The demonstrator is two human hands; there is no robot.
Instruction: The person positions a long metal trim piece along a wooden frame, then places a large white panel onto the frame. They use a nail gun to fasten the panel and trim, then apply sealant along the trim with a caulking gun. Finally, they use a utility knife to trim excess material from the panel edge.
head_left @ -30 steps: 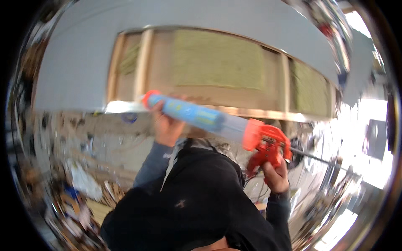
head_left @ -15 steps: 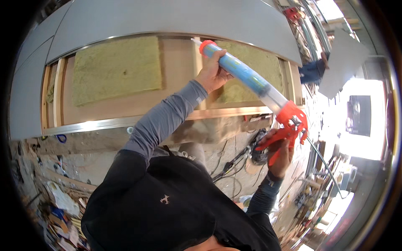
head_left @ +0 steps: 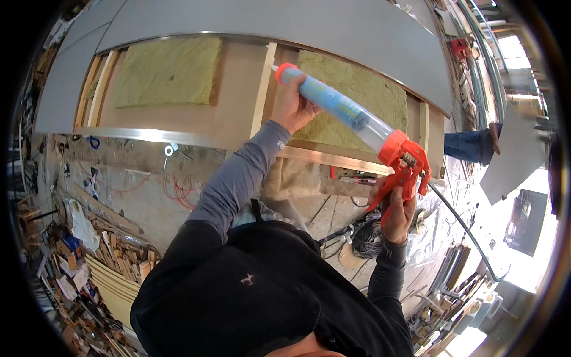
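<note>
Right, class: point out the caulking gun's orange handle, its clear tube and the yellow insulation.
orange handle (head_left: 406, 166): head view, on the grip frame.
clear tube (head_left: 339, 108): head view, mid-barrel.
yellow insulation (head_left: 166, 71): head view, middle of the left panel.

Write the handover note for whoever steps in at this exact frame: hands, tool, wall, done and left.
Left hand grips the front of the caulking gun, its nozzle tip against the wooden stud.
Right hand holds the orange trigger handle; the air hose trails off to the right.
The open wall bay holds yellow insulation batts.
Done: gun positioned at the stud. No sealant bead can be made out.
Left: likely running the bead along the stud.
</note>
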